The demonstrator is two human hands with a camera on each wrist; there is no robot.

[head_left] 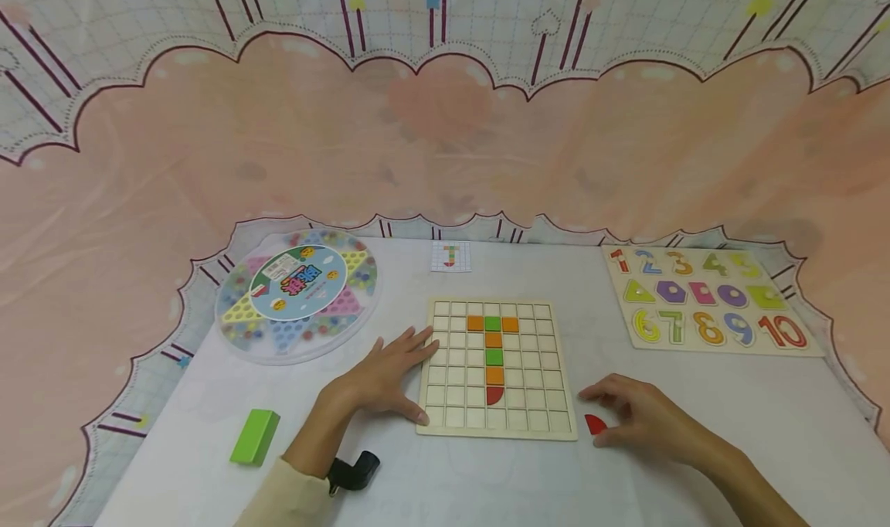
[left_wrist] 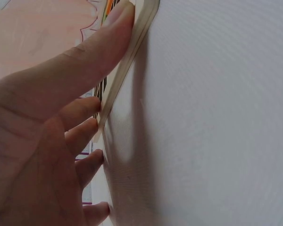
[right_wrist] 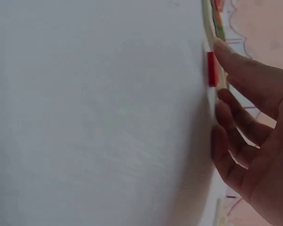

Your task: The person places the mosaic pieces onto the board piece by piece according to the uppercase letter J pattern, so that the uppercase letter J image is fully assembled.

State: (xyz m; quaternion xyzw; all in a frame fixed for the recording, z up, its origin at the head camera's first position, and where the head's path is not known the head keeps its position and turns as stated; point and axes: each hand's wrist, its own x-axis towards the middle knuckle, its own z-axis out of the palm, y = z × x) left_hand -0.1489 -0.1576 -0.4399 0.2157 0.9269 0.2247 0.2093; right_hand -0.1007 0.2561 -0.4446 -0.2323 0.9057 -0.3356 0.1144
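Note:
In the head view a square wooden grid board (head_left: 460,417) lies flat on the table, with orange and green squares and a red quarter-circle (head_left: 494,395) set in a T-like figure. My left hand (head_left: 382,372) is spread along the board's left edge, thumb and fingers touching it. Right of the board lies a loose red quarter-circle piece (head_left: 594,424). My right hand (head_left: 647,419) is at this piece, thumb close below it and forefinger above with a gap. From the right wrist, the red piece (right_wrist: 212,69) shows between thumb and fingers; whether the thumb touches it, I cannot tell.
A small pattern card (head_left: 450,256) lies behind the board. At back left is a round Chinese checkers set (head_left: 299,295); a number puzzle board (head_left: 709,299) lies at back right. A green block (head_left: 254,437) rests left of my forearm, which wears a black device (head_left: 353,471).

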